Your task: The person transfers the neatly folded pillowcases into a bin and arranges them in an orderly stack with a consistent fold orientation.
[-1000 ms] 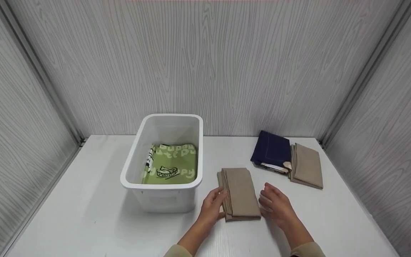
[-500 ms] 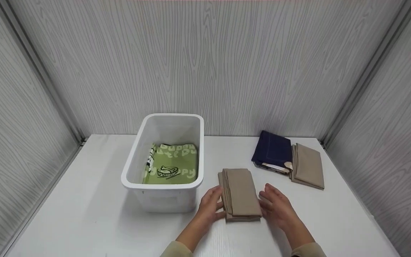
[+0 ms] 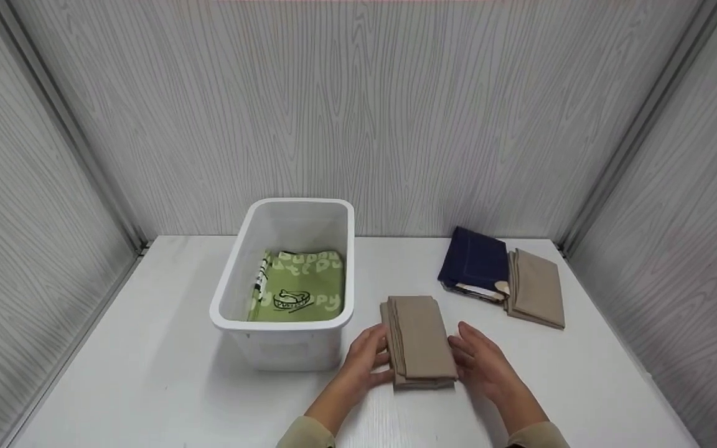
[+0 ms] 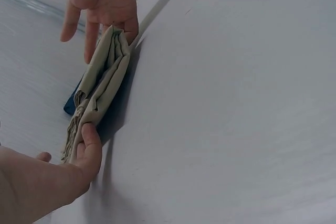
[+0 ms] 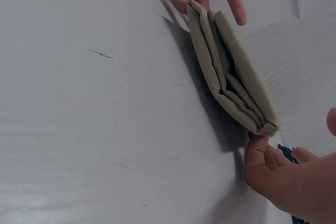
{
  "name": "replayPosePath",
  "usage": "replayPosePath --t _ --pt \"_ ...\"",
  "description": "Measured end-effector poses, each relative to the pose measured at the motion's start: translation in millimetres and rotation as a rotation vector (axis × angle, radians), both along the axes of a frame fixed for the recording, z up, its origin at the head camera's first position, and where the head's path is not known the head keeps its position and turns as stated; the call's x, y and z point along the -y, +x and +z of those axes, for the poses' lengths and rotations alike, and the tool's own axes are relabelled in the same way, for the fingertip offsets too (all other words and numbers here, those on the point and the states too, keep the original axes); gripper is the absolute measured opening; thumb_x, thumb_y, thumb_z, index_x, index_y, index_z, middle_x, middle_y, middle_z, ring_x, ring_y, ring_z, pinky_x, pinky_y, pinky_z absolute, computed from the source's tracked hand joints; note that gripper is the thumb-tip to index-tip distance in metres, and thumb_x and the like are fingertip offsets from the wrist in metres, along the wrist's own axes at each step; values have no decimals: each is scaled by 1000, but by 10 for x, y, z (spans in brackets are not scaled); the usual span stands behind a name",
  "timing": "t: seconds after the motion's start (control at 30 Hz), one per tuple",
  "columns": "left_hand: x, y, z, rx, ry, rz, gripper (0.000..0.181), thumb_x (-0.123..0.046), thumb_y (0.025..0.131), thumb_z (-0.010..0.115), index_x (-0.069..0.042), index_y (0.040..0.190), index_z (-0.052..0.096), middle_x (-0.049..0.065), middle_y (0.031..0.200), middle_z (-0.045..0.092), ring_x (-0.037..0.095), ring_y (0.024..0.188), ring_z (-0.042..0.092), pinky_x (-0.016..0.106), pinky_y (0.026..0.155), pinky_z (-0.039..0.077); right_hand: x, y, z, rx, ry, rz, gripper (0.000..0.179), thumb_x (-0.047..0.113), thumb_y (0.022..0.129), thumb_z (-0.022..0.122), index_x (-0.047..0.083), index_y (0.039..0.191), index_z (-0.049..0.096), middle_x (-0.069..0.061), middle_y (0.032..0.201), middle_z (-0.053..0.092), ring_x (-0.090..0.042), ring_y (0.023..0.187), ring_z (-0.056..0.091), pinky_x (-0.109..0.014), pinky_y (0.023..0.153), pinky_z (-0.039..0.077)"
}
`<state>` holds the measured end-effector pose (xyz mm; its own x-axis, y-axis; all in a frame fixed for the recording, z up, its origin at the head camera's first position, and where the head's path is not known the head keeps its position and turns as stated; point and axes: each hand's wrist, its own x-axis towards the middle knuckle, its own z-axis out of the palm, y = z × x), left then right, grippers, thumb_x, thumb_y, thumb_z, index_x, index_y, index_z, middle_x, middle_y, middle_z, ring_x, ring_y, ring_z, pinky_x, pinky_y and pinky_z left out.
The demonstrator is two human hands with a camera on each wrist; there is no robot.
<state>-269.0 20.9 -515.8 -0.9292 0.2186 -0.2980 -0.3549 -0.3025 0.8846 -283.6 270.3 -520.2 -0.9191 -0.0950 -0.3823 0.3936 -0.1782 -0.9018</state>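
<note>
A folded tan cloth (image 3: 422,339) lies between the two hands, right of the white bin. My left hand (image 3: 358,364) touches its left edge with fingertips, the thumb apart from the fabric. At the opposite edge, my right hand (image 3: 486,364) touches the cloth with loosely bent fingers. In the left wrist view, lower fingers of the left hand (image 4: 52,179) meet the edge of the layered cloth (image 4: 105,77). The right wrist view shows the right hand (image 5: 289,179) at one end of the cloth (image 5: 231,72), above a dark shadow. Whether it is lifted cannot be told.
A white plastic bin (image 3: 221,305) stands to the left, with a folded green printed cloth (image 3: 302,286) inside. At the back right lie a folded navy cloth (image 3: 475,258) and another folded tan cloth (image 3: 538,287), side by side. Wood-grain panels (image 3: 358,118) enclose the white table (image 3: 116,373).
Both hands have shifted slightly around the tan cloth; the right one has come in against its right edge. Left fingers have moved from over the left edge to beside it. The cloth has barely moved.
</note>
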Motion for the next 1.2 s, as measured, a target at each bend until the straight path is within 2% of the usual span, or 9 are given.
replayPosePath --t 0.13,0.3,0.4,0.7,0.9,1.2 --pt "-8 0 -1 7 -6 0 74 -51 96 55 -7 152 34 22 141 55 30 115 64 46 88 57 -7 0 -4 11 -17 3 73 41 103 50 11 160 16 -26 160 26 -41 143 34 -37 96 45" --pt "-6 -5 -3 4 -1 -10 75 -51 96 54 -8 154 32 21 137 58 29 112 65 45 87 57 -2 -8 7 37 -80 5 77 41 102 52 12 161 11 -24 161 24 -40 146 29 -46 113 36" --pt "-9 -13 2 -1 -4 -17 76 -52 96 54 -8 154 31 21 136 59 29 111 66 45 87 57 6 -12 19 51 -91 2 80 43 102 53 12 161 8 -24 161 24 -39 147 28 -49 118 30" --pt "-27 -58 -28 4 48 -25 72 -47 97 55 -6 152 33 23 133 57 30 108 66 49 87 57 11 -17 10 66 -133 6 79 41 102 53 14 161 8 -23 161 24 -40 148 25 -52 116 32" --pt "-19 -75 -13 1 30 -31 71 -47 98 52 -5 152 32 24 135 56 31 113 64 47 88 57 21 -37 17 81 -120 9 78 43 101 53 14 160 11 -22 161 25 -43 145 29 -53 111 39" --pt "-25 -139 -16 28 7 -63 62 -47 100 47 -9 148 39 18 130 59 27 105 66 46 85 57 43 -55 6 62 -72 54 72 45 101 53 15 158 22 -23 161 24 -45 147 24 -56 112 36"
